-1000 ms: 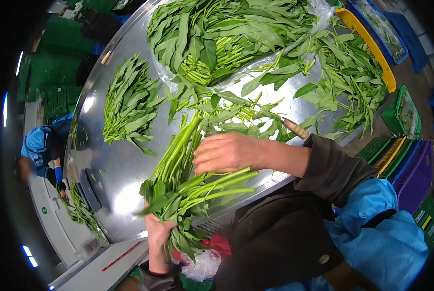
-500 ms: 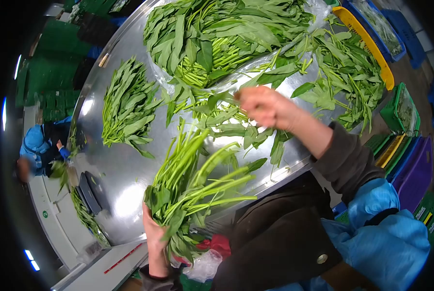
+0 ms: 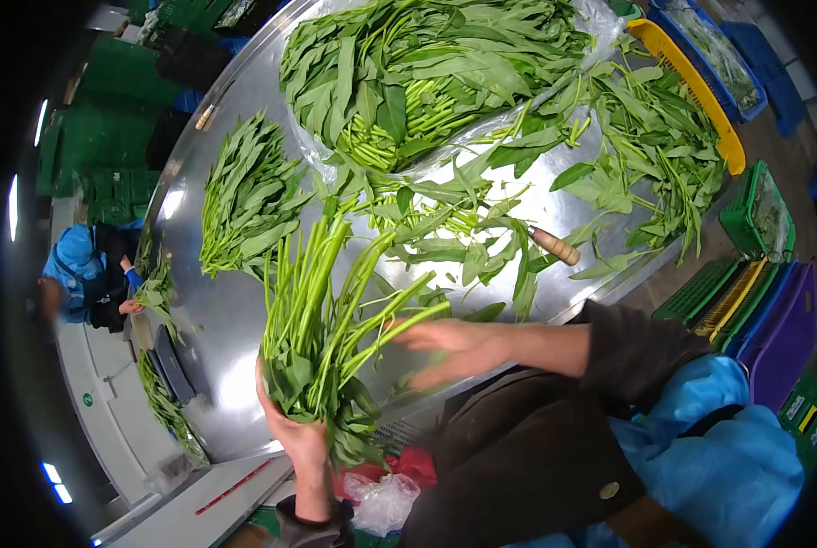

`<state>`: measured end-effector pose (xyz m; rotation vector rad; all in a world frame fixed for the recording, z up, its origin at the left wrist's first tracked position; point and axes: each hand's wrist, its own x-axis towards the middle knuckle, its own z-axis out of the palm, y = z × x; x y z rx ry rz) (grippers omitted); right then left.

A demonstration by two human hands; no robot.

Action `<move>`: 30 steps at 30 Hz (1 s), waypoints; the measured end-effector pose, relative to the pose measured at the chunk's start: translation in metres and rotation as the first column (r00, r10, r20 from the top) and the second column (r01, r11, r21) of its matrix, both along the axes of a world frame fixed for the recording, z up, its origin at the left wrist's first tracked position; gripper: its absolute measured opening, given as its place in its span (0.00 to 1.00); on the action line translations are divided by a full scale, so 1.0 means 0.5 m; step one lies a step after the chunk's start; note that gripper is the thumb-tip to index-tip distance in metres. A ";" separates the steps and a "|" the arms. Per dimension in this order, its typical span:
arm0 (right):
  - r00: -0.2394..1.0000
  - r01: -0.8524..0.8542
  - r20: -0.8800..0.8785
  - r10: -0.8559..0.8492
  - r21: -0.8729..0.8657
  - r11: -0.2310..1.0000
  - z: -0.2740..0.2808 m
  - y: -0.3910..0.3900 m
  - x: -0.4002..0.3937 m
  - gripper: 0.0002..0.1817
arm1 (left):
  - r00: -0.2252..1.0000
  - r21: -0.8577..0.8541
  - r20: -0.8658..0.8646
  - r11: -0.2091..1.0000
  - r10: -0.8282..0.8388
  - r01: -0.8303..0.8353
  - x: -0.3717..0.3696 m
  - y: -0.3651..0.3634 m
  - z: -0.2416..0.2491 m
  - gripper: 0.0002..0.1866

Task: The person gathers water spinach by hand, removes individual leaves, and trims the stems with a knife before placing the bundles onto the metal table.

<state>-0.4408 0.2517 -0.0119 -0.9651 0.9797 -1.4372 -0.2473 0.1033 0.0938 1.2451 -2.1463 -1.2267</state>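
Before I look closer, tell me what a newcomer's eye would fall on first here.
Probably the big heap of leafy greens at the top of the shiny metal table. Next, the bundle of green stems in the left hand, left of centre, with the right hand beside it. A wooden handle stands out right of centre.

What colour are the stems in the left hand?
Stems: light green, paler than their leaves; head view shows it.
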 end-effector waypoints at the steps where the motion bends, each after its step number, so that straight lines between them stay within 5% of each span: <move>1: 1.000 0.005 -0.001 -0.005 -0.001 1.000 0.007 -0.028 0.016 0.34 | 1.000 -0.064 -0.029 0.998 -0.009 0.007 -0.014 0.010 0.001 0.47; 3: 0.949 0.042 0.310 -0.053 0.043 0.998 0.023 -0.069 0.038 0.23 | 0.996 -0.199 -0.035 0.978 -0.078 0.070 -0.012 0.014 0.000 0.48; 4: 0.949 0.043 0.311 -0.054 0.043 0.998 0.029 -0.060 0.026 0.23 | 0.996 -0.199 -0.034 0.977 -0.079 0.071 -0.008 0.013 0.002 0.48; 6: 0.936 -0.240 0.308 0.171 0.205 0.949 0.062 -0.030 -0.034 0.17 | 0.995 -0.062 -0.100 0.998 -0.020 0.014 -0.002 0.011 0.005 0.50; 8: 0.899 -0.243 0.405 0.164 0.150 0.958 0.066 -0.006 -0.070 0.17 | 0.993 0.000 -0.112 0.999 0.033 -0.033 0.004 0.017 0.005 0.50; 10: 0.903 -0.369 0.285 0.320 0.136 0.919 0.078 0.014 -0.132 0.17 | 0.996 -0.014 -0.084 0.999 -0.037 0.036 0.018 0.013 -0.007 0.49; 12: 0.953 -0.141 0.287 0.098 0.134 0.981 0.051 0.037 -0.138 0.17 | 0.996 0.035 -0.087 0.999 -0.008 0.011 0.004 0.028 0.009 0.48; 13: 0.777 0.119 0.598 -0.196 0.165 0.979 -0.002 0.037 -0.149 0.17 | 0.995 0.060 -0.081 0.997 -0.052 0.057 0.012 0.024 0.012 0.48; 14: 0.427 0.337 0.805 -0.412 0.281 0.899 -0.046 0.033 -0.166 0.17 | 0.993 0.083 -0.077 0.991 -0.094 0.100 0.017 0.024 0.014 0.48; 15: 0.430 0.335 0.805 -0.409 0.278 0.900 -0.048 0.037 -0.182 0.17 | 0.992 0.144 -0.114 0.988 -0.046 0.062 0.012 0.031 0.024 0.48; 16: 0.777 0.317 0.480 -0.407 0.260 0.912 -0.050 0.042 -0.195 0.18 | 0.992 0.141 -0.114 0.988 -0.047 0.063 0.020 0.028 0.025 0.48; 17: 0.948 0.295 0.045 -0.316 0.254 0.921 -0.049 0.046 -0.202 0.20 | 0.999 0.205 -0.051 0.978 -0.018 0.028 0.035 0.021 0.022 0.47; 19: 0.966 0.061 -0.256 -0.032 0.109 0.992 0.001 0.054 -0.153 0.25 | 0.996 0.243 -0.075 0.967 -0.056 0.073 0.054 0.013 0.007 0.42; 22: 0.980 0.007 -0.197 -0.001 0.032 0.999 0.035 0.036 -0.083 0.20 | 0.995 0.338 0.097 0.941 -0.034 0.000 0.052 0.009 0.012 0.39; 24: 0.993 -0.074 0.099 0.068 0.058 0.996 0.066 0.018 -0.065 0.16 | 0.999 0.346 0.038 0.938 -0.004 -0.009 0.033 0.015 0.017 0.42; 25: 0.961 0.033 0.267 -0.068 0.133 0.991 0.076 0.017 -0.055 0.16 | 0.999 0.386 0.047 0.922 0.010 -0.027 0.031 0.015 0.022 0.43; 26: 0.961 0.033 0.267 -0.068 0.133 0.991 0.069 0.018 -0.066 0.16 | 0.998 0.425 0.057 0.904 0.025 -0.047 0.031 0.013 0.026 0.44; 28: 0.971 0.238 -0.098 -0.217 0.348 0.907 0.045 0.020 -0.114 0.16 | 0.996 0.396 -0.023 0.914 -0.085 0.087 0.058 -0.010 0.010 0.45; 29: 0.787 0.348 -0.605 -0.118 0.279 0.895 0.078 0.024 -0.144 0.14 | 0.999 0.479 -0.021 0.877 -0.046 0.051 0.056 -0.008 0.015 0.45; 30: 0.786 0.348 -0.608 -0.116 0.279 0.895 0.083 0.019 -0.140 0.14 | 1.000 0.557 -0.015 0.830 -0.010 0.017 0.055 -0.008 0.016 0.45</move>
